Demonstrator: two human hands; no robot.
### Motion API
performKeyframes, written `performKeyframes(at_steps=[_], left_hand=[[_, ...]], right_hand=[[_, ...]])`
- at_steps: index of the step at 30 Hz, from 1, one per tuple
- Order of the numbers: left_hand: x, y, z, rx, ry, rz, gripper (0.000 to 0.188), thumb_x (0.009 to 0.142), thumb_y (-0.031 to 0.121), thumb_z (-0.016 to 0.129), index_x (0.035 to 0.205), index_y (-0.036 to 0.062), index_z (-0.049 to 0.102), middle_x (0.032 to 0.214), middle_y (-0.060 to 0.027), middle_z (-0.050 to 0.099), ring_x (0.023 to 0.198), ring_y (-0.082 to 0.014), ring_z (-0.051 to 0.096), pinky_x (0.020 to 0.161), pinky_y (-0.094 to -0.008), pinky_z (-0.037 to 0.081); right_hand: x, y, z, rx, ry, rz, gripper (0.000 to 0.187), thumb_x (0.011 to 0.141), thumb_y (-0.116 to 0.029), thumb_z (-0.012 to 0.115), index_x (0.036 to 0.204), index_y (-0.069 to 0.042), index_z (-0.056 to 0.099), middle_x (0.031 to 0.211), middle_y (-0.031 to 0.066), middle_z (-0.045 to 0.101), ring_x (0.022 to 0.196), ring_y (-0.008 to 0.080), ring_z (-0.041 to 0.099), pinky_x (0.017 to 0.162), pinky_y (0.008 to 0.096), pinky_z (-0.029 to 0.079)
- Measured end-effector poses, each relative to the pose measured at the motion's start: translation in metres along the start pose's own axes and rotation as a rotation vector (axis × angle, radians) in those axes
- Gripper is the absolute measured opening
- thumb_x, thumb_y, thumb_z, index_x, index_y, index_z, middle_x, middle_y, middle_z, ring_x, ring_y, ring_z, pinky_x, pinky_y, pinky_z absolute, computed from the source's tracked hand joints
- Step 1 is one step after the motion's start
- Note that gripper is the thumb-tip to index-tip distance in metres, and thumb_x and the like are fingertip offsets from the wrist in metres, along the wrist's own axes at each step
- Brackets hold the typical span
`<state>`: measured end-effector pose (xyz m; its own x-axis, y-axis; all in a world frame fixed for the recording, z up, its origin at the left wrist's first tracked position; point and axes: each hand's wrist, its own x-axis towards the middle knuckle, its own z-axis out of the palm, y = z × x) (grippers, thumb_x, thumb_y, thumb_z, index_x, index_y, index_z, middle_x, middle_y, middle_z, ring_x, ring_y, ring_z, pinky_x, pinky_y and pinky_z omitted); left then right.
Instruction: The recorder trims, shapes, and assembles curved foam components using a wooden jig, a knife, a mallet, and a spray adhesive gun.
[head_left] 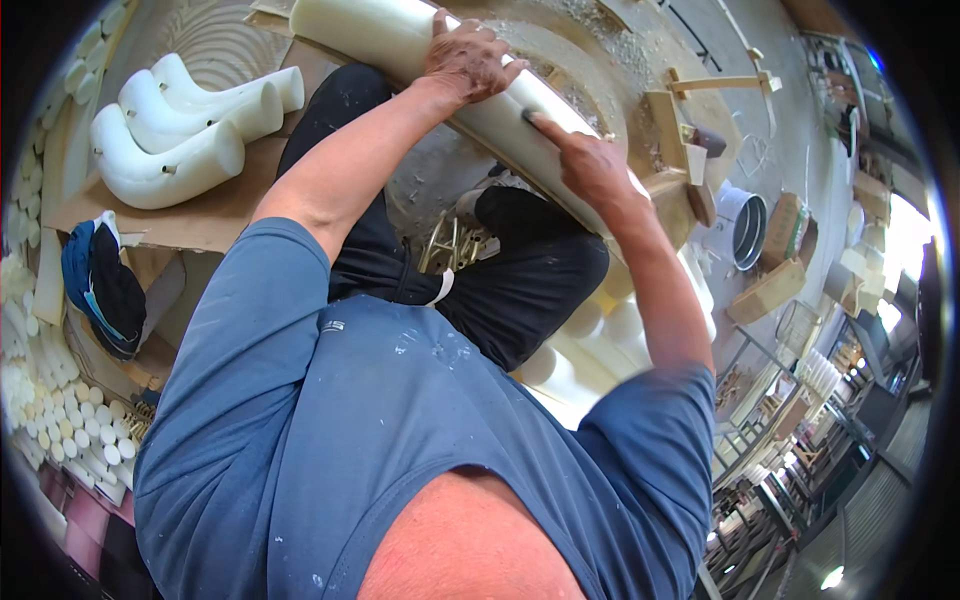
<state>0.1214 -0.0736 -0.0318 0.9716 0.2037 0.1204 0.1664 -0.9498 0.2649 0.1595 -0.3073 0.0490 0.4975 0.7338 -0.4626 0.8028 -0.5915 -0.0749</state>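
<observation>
A long white cylinder (375, 38) lies slanted across my lap, running from the far left toward the near right. My left hand (470, 62) grips it from above, its fingers spread over the curved surface and the thumb pointing right. Farther along, my right hand (592, 165) is closed on a small dark piece (529, 116) pressed against the cylinder near its right part. Most of that piece is hidden by the fingers, so its kind cannot be told. Both ends of the cylinder are partly out of sight.
Several curved white pipe elbows (165, 160) rest on brown cardboard (200, 210) at the left. Dark blue cloth (105, 285) hangs below them. White rods (85, 425) are stacked at the left edge. A wooden frame (670, 130) and a metal bucket (738, 230) stand at the right.
</observation>
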Motion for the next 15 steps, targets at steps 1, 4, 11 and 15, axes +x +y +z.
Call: performKeyframes(at_steps=[1, 4, 11, 15], left_hand=[[-0.001, -0.007, 0.004, -0.020, 0.033, -0.006, 0.048, 0.099, 0.057, 0.050, 0.112, 0.0204, 0.079, 0.122, -0.0033, 0.073, 0.130, -0.0220, 0.055, 0.117, -0.0638, 0.016], [-0.004, -0.022, 0.009, 0.043, 0.071, 0.023, 0.046, 0.097, 0.056, 0.053, 0.110, 0.0204, 0.079, 0.120, -0.0025, 0.073, 0.128, -0.0219, 0.056, 0.116, -0.0634, 0.018], [-0.002, -0.008, -0.016, -0.036, 0.300, 0.121, 0.040, 0.095, 0.050, 0.056, 0.101, 0.0174, 0.079, 0.109, -0.0063, 0.075, 0.115, -0.0227, 0.063, 0.107, -0.0491, 0.038], [0.002, -0.016, 0.009, 0.051, 0.117, 0.041, 0.044, 0.096, 0.055, 0.054, 0.106, 0.0205, 0.079, 0.116, -0.0028, 0.074, 0.121, -0.0215, 0.061, 0.114, -0.0642, 0.022]], right_hand=[[0.010, -0.002, 0.007, 0.013, 0.036, -0.033, 0.068, 0.094, -0.004, 0.052, 0.153, -0.038, 0.044, 0.092, 0.0186, 0.072, 0.083, 0.0385, 0.071, 0.073, 0.0511, 0.056], [-0.002, 0.006, -0.002, 0.015, 0.017, -0.050, 0.069, 0.094, -0.004, 0.052, 0.153, -0.038, 0.044, 0.089, 0.0171, 0.071, 0.085, 0.0371, 0.072, 0.072, 0.0496, 0.056], [-0.032, 0.025, -0.002, -0.005, 0.026, -0.016, 0.071, 0.093, -0.004, 0.052, 0.153, -0.041, 0.044, 0.091, 0.0167, 0.070, 0.084, 0.0366, 0.072, 0.072, 0.0490, 0.056], [-0.013, 0.017, 0.015, -0.007, 0.023, -0.002, 0.070, 0.092, -0.004, 0.051, 0.152, -0.041, 0.046, 0.093, 0.0166, 0.071, 0.084, 0.0361, 0.072, 0.071, 0.0481, 0.056]])
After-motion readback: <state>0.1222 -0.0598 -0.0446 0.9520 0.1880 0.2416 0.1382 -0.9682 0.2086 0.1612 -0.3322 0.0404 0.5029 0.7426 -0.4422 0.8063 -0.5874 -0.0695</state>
